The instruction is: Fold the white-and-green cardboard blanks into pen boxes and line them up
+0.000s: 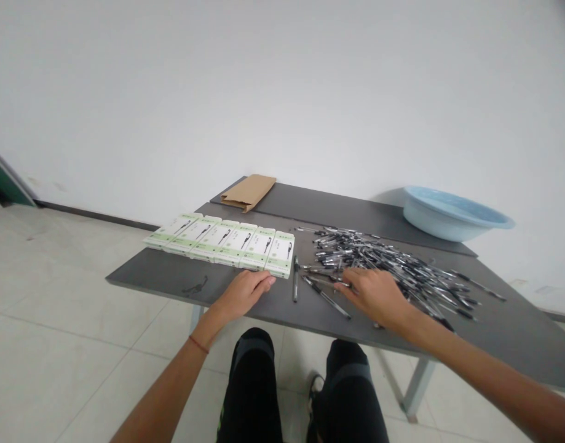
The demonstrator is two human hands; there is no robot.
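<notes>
My left hand point(248, 291) rests at the front edge of the table, just below the nearest of the white and green pen boxes point(278, 253). Its fingers are drawn together, and nothing shows in them. The boxes lie side by side in a row, each printed with a black pen. At the left side of a heap of black and clear pens point(383, 258), my right hand point(372, 294) has its fingers closed around a pen point(323, 281). Two loose pens lie between my hands: one upright in view point(296, 280), the other slanted point(327, 298).
A flat brown paper bag point(249, 191) lies at the back left of the grey table point(171, 271). At the back right stands a light blue basin point(448, 215), close to the white wall. My knees are below the front edge.
</notes>
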